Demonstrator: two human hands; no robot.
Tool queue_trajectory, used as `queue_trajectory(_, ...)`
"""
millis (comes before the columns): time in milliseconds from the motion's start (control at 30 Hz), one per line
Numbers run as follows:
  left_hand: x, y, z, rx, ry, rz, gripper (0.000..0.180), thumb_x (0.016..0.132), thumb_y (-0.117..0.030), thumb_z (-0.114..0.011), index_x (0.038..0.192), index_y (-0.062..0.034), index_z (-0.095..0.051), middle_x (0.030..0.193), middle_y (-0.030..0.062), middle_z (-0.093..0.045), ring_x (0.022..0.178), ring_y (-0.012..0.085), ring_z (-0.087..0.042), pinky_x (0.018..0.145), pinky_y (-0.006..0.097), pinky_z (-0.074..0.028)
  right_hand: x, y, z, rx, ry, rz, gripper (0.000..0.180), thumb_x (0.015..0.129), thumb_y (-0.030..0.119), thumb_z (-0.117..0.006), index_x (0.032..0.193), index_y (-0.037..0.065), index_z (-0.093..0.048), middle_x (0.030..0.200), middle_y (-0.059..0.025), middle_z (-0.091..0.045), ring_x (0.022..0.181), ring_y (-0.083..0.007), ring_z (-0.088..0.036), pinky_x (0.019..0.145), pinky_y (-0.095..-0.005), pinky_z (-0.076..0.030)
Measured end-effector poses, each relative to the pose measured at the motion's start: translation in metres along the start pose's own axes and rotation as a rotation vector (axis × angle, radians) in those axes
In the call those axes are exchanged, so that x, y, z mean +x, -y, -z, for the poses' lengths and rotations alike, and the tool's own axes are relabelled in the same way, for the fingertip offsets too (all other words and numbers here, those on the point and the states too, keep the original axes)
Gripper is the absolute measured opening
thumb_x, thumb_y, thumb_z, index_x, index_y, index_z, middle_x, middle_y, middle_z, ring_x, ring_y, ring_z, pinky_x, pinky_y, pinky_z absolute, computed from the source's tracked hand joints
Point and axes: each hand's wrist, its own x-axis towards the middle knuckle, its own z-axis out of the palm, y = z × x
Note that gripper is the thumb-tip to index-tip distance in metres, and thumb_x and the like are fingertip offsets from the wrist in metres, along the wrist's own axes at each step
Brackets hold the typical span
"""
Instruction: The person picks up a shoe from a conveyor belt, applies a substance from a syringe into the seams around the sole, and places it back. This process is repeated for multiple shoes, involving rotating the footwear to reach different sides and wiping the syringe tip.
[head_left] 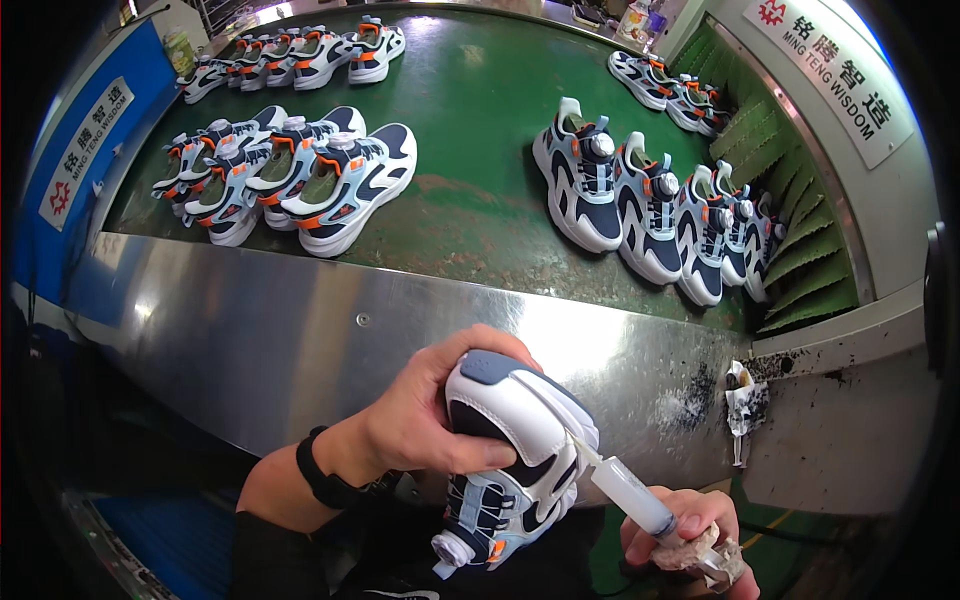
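Observation:
My left hand (420, 410) is wrapped round the toe end of a white, navy and light-blue sneaker (530, 425), its thumb across the upper. The shoe is tilted, toe up, with its dial and orange trim pointing down toward me. A clear plastic syringe (633, 495) is gripped in my right hand (690, 535), with a crumpled pale wrapping round its rear part. Its thin tip touches or nearly touches the seam between the shoe's upper and sole. The far side of the sole is hidden.
A steel ledge (420, 320) runs in front of me, with a green conveyor belt (470, 130) beyond. Sneakers stand in groups at left (355, 190) and right (580, 185). Green flaps (800, 200) hang at right. A stained white tube-like thing (740, 405) lies near dark smears.

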Motion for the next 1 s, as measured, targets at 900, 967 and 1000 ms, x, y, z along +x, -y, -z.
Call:
queue_trajectory(900, 0.005, 0.004, 0.018, -0.236, -0.224, 0.109, 0.070, 0.062, -0.006, -0.071, 0.125, -0.0058, -0.041, 0.106, 0.0096, -0.057, 0.099, 0.0207, -0.058, 0.088, 0.034, -0.048, -0.020, -0.018, 0.020, 0.067, 0.034, -0.133, 0.077, 0.070, 0.056, -0.072, 0.122, 0.006, -0.046, 0.100, -0.0252, -0.062, 0.091, -0.0287, -0.053, 0.080, -0.0398, -0.035)
queue_trajectory(967, 0.006, 0.004, 0.018, -0.257, -0.230, 0.116, 0.069, 0.063, -0.006, -0.071, 0.125, -0.0054, -0.042, 0.107, 0.0102, -0.057, 0.099, 0.0213, -0.058, 0.088, 0.035, -0.048, -0.020, -0.018, 0.020, 0.064, 0.039, -0.150, 0.076, 0.070, 0.055, -0.073, 0.122, 0.006, -0.047, 0.100, -0.0240, -0.062, 0.091, -0.0282, -0.052, 0.079, -0.0393, -0.035)
queue_trajectory(1000, 0.006, 0.005, 0.018, -0.269, -0.228, 0.111, 0.068, 0.063, -0.007, -0.071, 0.125, -0.0051, -0.042, 0.107, 0.0106, -0.057, 0.100, 0.0216, -0.058, 0.088, 0.035, -0.048, -0.019, -0.019, 0.021, 0.059, 0.042, -0.158, 0.074, 0.070, 0.054, -0.073, 0.121, 0.007, -0.047, 0.098, -0.0230, -0.062, 0.089, -0.0275, -0.052, 0.078, -0.0389, -0.035)
